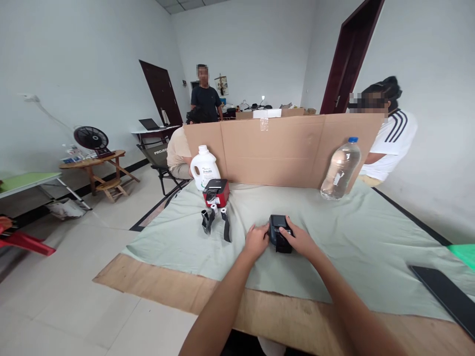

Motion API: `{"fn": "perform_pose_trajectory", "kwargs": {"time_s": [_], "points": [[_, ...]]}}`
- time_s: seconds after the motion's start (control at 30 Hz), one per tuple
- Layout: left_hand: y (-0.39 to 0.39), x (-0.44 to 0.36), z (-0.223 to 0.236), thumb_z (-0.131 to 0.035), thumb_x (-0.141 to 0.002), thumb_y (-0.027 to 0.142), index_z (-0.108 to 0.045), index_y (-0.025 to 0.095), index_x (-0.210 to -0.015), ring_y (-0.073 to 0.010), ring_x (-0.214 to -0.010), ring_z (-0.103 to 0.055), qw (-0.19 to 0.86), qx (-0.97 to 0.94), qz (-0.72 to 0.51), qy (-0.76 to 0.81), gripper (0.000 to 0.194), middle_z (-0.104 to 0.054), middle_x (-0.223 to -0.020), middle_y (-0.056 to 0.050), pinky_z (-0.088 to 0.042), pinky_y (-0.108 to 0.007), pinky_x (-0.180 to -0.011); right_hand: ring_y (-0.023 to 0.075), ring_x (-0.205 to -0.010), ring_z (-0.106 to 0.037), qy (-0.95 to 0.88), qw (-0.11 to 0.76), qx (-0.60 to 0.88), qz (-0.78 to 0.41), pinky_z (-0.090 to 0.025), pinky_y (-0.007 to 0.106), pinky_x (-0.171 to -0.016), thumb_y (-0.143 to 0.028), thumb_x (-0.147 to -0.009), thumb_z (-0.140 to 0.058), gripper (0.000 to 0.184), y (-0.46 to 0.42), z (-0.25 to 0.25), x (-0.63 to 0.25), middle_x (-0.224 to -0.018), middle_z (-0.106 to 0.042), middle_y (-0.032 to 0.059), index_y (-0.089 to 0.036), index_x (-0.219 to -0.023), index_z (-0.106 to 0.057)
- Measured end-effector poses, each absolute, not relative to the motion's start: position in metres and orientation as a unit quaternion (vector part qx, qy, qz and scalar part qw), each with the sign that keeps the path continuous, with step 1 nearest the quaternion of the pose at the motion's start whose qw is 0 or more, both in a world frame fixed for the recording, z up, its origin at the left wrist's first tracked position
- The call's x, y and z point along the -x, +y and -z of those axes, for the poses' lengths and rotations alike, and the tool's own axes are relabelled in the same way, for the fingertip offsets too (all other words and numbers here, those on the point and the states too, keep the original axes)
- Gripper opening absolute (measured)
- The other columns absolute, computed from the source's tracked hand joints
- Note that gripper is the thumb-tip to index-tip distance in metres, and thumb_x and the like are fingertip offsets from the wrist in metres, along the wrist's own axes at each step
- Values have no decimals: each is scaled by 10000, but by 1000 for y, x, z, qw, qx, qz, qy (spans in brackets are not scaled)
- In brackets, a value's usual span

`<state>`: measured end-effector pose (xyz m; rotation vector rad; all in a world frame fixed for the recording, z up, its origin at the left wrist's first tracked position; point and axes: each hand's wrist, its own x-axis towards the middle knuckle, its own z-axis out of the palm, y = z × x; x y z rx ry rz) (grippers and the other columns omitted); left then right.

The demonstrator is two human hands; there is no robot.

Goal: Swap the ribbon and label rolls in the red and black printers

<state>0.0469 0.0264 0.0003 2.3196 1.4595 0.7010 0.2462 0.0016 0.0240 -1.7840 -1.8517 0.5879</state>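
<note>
While left hand [257,241] touches the device [276,233] (dark) — right hand [300,240] holds it.

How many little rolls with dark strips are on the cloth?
3 in view, just in front of the red-and-black machine, left of your left hand: left roll, middle roll close beside it, right roll slightly apart. Any behind the machine would be hidden.

The handheld device [276,233] is coloured black. The cloth [174,247] is tinted pale green, and the white sleeve [400,129] is striped in black.
</note>
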Motion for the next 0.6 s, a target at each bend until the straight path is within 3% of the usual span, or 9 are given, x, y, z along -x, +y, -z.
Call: {"fn": "perform_pose_trajectory", "kwargs": {"time_s": [0.1,0.2,0.6], "points": [[26,-47,0,-492,-911,126,-561,227,-1454,-215,-1322,-601,161,-811,-240,509,556,-639,-1434,-56,-293,-466,-1256,296,-1450,-472,-676,360,604,-220,-353,473,-1203,-606,-975,-361,743,2,-2,-258,-1565,-499,141,-158,-1562,-449],[25,-47,-1,-481,-913,130,-532,247,-1472,-198,-1354,-572,163,-814,-236,505,574,-607,-1474,-41,-275,-471,-1263,269,-1447,-482,-652,426,594,-202,-330,473,-1229,-574,-986,-365,672,3,13,-260,-1547,-524,112,-179,-1501,-540],[24,-48,-3,-427,-927,107,-482,229,-1495,-192,-1393,-532,116,-832,-190,507,583,-583,-1498,-68,-267,-474,-1261,268,-1425,-511,-627,442,607,-207,-350,466,-1224,-522,-1002,-392,621,1,14,-256,-1516,-556,102,-176,-1491,-557]]}}
